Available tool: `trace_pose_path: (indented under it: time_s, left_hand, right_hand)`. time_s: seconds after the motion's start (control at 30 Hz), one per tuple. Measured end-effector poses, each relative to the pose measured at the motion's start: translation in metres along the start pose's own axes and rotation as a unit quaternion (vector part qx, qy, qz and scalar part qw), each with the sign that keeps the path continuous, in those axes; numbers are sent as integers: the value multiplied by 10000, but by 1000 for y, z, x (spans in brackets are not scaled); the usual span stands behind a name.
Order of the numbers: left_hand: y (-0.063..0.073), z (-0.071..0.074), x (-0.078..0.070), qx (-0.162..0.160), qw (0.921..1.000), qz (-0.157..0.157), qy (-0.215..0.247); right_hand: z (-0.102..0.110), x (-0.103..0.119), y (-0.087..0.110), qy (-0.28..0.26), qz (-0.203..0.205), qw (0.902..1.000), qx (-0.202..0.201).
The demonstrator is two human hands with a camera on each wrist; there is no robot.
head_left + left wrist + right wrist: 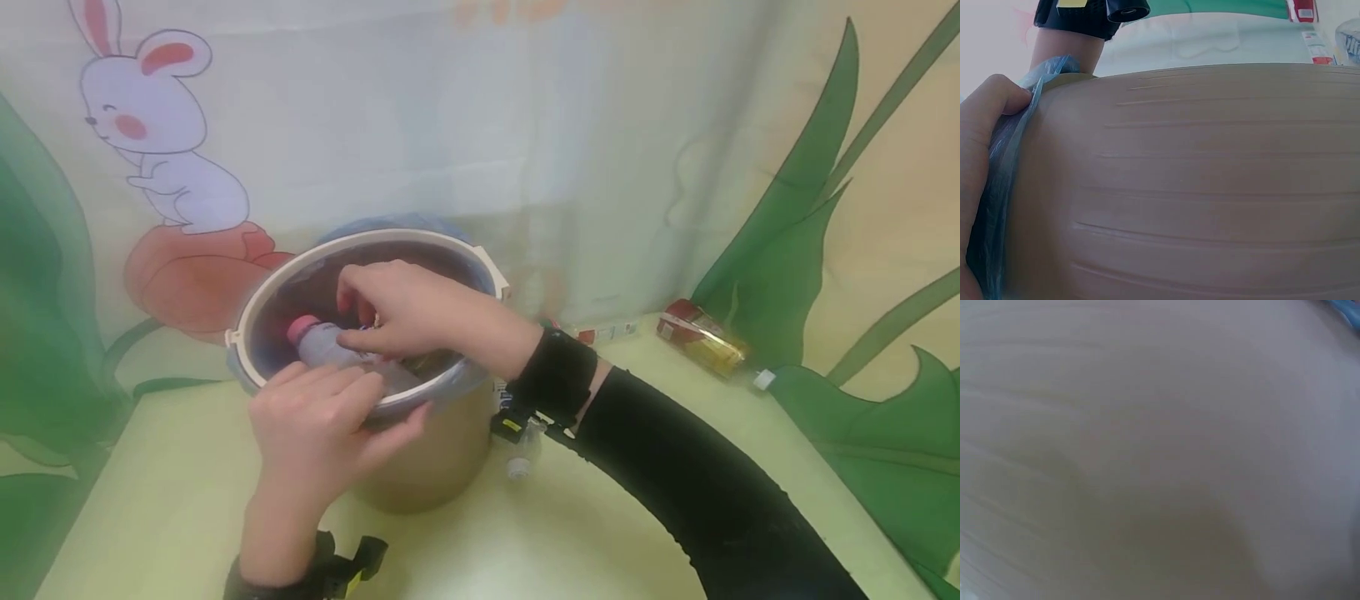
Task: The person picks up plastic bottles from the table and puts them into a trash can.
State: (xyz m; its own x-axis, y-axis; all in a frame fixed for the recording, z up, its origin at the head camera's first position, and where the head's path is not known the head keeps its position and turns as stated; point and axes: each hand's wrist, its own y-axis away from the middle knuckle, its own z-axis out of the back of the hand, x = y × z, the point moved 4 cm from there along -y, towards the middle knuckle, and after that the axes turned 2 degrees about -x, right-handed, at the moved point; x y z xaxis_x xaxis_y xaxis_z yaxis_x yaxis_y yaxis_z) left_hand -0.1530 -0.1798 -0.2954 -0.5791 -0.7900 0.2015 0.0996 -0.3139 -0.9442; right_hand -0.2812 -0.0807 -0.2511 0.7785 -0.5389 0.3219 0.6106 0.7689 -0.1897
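Observation:
A beige bin [431,471] with a white rim [258,312] and a blue plastic liner [465,387] stands on the table. My left hand [318,417] grips the near rim, its thumb outside over the liner; that thumb [1007,97] shows against the liner in the left wrist view. My right hand [408,308] reaches in over the right side of the rim, fingers bent. Below it, a plastic bottle [330,346] with a pink cap leans inside the bin, overlapped by the right thumb. I cannot tell whether the right fingers hold anything. The right wrist view shows blurred bin wall [1166,425].
A clear bottle [522,454] with a white cap lies right of the bin. Farther right lies a red and yellow bottle [705,340] with a white cap. A small white and red pack [607,333] lies at the back, by the printed curtain [600,167].

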Motion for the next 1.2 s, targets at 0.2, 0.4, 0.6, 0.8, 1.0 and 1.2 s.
trace_pose_path:
  time_s: [0.2,0.4,0.6,0.8,1.0,1.2]
  left_hand:
    - [4,-1,-6,85,9999,42,47]
    - [5,-1,-7,134,9998,30,105]
    - [5,0,-6,34,9999,44,131]
    - [5,4,-8,-68,9999,79,99]
    - [4,5,-11,1,9998,125,127]
    - [2,5,-13,0,9998,111,154]
  right_hand:
    - [22,-14,21,31,7,9986,-530]
    - [57,-39,51,-638,-364,9925,-974]
    - [92,-69,91,-542,-725,9819,-1664]
    - [102,-120,144,-567,-1531,9678,-1914]
    - [91,-186,212,-450,-2589,9500,-1684]
    - [61,-253,272,15,-3291,9366,-1200]
